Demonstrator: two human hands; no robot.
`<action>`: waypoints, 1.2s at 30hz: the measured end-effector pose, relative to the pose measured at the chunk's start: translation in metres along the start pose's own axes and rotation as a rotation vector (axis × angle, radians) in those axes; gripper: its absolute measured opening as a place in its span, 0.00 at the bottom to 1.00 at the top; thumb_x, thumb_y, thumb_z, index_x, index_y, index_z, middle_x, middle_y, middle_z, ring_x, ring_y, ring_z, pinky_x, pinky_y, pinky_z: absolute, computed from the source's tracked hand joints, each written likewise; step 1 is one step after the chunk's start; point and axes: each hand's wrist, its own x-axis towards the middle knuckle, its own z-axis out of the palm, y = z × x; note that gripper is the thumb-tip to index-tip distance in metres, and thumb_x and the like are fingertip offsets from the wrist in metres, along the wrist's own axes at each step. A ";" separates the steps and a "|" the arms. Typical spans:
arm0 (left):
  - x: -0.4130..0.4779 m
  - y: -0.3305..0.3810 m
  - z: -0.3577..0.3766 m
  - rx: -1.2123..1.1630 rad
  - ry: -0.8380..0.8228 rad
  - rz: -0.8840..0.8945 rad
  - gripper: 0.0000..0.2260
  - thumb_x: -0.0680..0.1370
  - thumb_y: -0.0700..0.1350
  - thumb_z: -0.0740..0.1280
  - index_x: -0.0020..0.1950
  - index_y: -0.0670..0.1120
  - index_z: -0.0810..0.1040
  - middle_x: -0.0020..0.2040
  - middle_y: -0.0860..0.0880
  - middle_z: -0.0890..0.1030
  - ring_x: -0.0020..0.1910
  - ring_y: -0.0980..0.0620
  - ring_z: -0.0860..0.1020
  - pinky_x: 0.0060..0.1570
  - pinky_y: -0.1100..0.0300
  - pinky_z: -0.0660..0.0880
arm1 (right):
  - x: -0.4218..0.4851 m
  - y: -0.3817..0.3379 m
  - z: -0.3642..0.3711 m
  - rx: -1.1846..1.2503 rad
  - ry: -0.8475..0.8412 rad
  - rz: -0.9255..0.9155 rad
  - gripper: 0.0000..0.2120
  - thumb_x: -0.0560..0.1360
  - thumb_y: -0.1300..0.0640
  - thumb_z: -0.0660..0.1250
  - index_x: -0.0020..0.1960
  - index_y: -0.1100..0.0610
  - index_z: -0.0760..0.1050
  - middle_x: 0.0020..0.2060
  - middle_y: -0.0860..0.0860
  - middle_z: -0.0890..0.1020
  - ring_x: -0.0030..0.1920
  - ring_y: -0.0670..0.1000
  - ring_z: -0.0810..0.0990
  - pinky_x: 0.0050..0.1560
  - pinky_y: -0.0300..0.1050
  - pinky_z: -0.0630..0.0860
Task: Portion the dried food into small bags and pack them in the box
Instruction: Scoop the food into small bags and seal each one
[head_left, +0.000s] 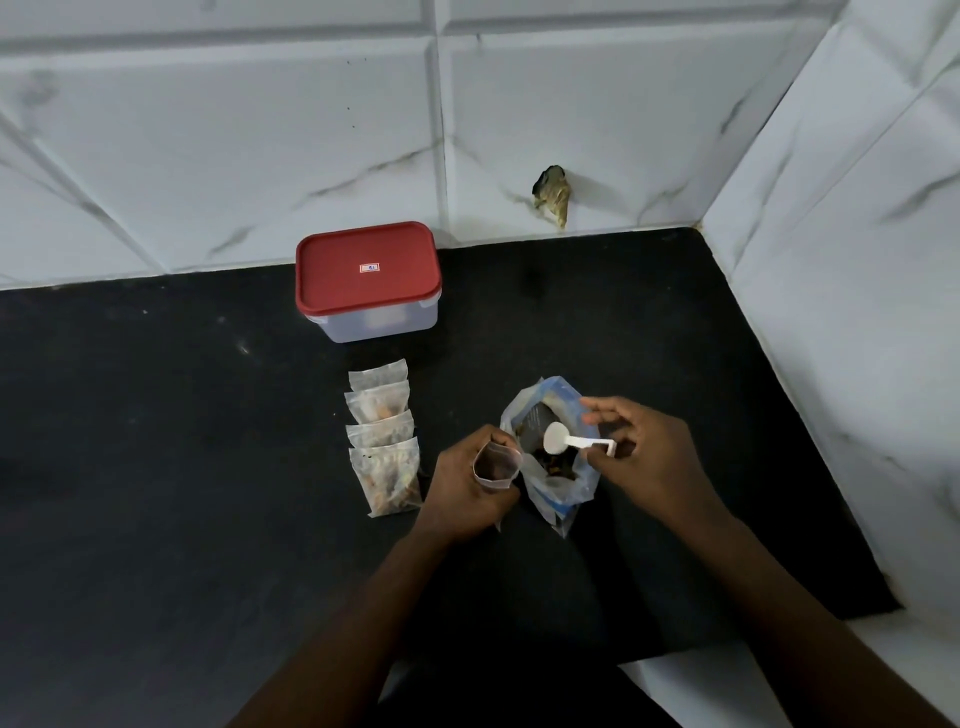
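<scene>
My left hand holds a small clear bag upright with its mouth open, just left of the big food bag. That large clear bag stands open on the black counter with dark dried food inside. My right hand pinches the handle of a white plastic scoop, whose bowl hangs over the big bag's opening. Several filled small bags lie overlapping in a row to the left. Behind them stands a clear box with a red lid, closed.
The black counter meets white marble-look tiled walls at the back and the right. A brownish damaged patch marks the back wall near the counter. The counter's front right edge ends at a white surface.
</scene>
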 end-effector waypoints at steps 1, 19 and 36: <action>0.000 0.001 0.001 -0.001 0.001 0.008 0.14 0.72 0.35 0.74 0.53 0.49 0.79 0.49 0.53 0.82 0.50 0.51 0.83 0.52 0.57 0.81 | -0.004 -0.001 0.002 -0.038 0.026 -0.013 0.22 0.70 0.64 0.77 0.62 0.51 0.79 0.49 0.41 0.83 0.47 0.35 0.82 0.48 0.26 0.76; -0.005 0.003 -0.001 0.004 -0.030 -0.001 0.15 0.71 0.33 0.74 0.52 0.48 0.80 0.49 0.54 0.83 0.50 0.55 0.83 0.50 0.64 0.79 | -0.017 0.007 0.035 -0.191 0.175 0.006 0.11 0.71 0.63 0.78 0.52 0.56 0.83 0.47 0.49 0.86 0.45 0.40 0.83 0.46 0.32 0.80; -0.009 -0.006 -0.002 0.031 -0.019 -0.109 0.20 0.70 0.34 0.76 0.56 0.52 0.76 0.49 0.51 0.82 0.49 0.57 0.82 0.47 0.64 0.79 | -0.003 0.008 0.034 -0.125 0.107 -0.123 0.09 0.72 0.61 0.77 0.52 0.55 0.84 0.46 0.47 0.87 0.45 0.38 0.84 0.47 0.28 0.78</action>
